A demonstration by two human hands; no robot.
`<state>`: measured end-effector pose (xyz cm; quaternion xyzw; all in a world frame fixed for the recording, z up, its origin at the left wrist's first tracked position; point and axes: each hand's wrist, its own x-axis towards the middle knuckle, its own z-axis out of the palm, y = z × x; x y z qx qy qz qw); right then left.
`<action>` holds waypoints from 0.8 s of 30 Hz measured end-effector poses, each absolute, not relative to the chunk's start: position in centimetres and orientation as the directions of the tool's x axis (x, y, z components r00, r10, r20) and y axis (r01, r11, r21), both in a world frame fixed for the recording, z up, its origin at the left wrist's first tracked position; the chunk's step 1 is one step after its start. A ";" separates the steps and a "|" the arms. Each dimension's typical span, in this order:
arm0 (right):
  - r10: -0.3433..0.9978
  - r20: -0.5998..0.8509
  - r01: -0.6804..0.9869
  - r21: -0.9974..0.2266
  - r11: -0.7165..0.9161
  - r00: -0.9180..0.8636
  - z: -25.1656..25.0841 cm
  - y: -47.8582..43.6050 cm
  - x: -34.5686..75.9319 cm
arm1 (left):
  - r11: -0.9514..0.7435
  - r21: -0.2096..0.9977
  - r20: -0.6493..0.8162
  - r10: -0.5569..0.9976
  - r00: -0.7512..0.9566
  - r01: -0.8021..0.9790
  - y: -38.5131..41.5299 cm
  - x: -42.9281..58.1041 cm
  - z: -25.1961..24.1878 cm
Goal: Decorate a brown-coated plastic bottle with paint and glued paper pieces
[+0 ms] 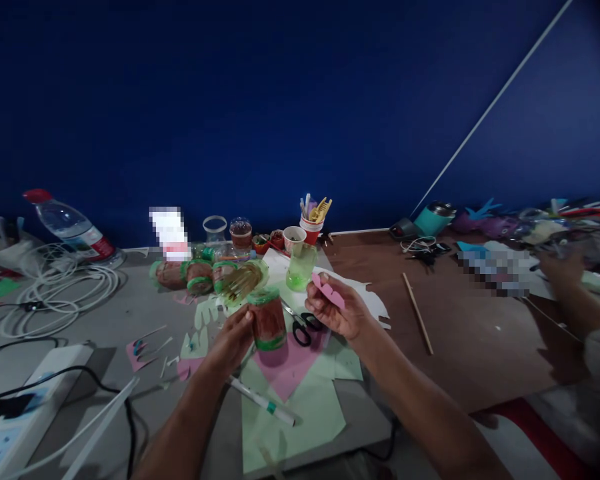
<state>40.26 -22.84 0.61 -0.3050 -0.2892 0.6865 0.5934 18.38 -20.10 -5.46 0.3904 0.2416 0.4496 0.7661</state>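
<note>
My left hand (237, 337) is closed on the side of a brown-painted jar (269, 321) with green bands at top and bottom, held above the paper. Between the fingers of my right hand (341, 312) is a pink paper cutout (329, 291) with a scalloped edge. Black-handled scissors (303, 330) lie between my hands, partly hidden by the jar. Below are a pink sheet (285, 373) and a pale green sheet (300, 440), with a white and green marker (263, 400) across them. Green paper cutouts (195, 337) lie left of my left hand.
Similar painted jars (199, 277), a green-tinted cup (300, 267) and a red cup of tools (313, 227) stand behind. Coiled cables (70, 300), a power strip (35, 393) and a plastic bottle (75, 230) occupy the left. Rightward are a wooden stick (417, 313) and another person's hand (563, 270).
</note>
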 end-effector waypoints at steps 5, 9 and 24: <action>0.993 -0.043 -0.697 -0.709 -0.106 -0.107 -1.1 -22.5 40.6 | 0.300 0.826 -0.016 0.859 0.512 -0.477 -20.1 18.4 -6.0; 0.992 -0.120 -0.660 -0.743 -0.113 -0.034 -1.5 -22.2 41.0 | 0.319 0.824 -0.041 0.858 0.513 -0.468 -20.2 18.5 -5.9; 0.986 -0.168 -0.644 -0.754 -0.127 0.003 -2.0 -22.3 40.4 | 0.337 0.830 -0.076 0.857 0.510 -0.443 -20.2 18.6 -6.2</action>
